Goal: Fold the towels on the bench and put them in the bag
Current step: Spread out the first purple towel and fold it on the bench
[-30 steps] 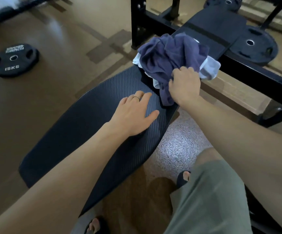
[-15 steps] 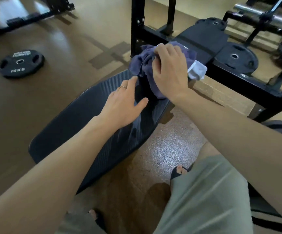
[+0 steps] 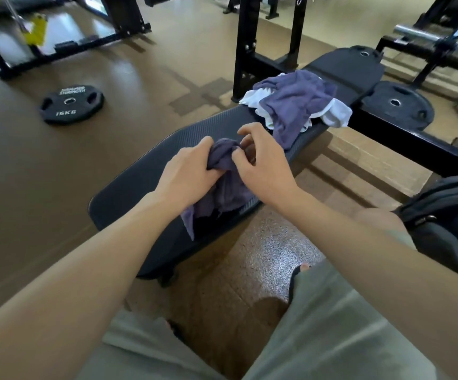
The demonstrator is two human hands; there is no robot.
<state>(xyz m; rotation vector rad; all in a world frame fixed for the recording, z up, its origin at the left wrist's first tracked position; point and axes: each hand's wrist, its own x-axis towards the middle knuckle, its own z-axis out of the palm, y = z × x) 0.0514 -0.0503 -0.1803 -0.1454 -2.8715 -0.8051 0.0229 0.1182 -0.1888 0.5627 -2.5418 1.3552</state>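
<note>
Both hands work one purple towel (image 3: pixel 222 187) on the bench (image 3: pixel 140 182): left hand (image 3: pixel 188 171) grips it, right hand (image 3: pixel 260 163) pinches it with curled fingers. Farther along the bench lies a pile of towels (image 3: pixel 296 102); a black bag (image 3: pixel 447 215) sits right of it.

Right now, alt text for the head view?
Both hands bunch a crumpled purple towel on a black bench: left hand grips it, right hand pinches it. A pile of purple and white towels lies farther along; a dark bag sits right.
</note>
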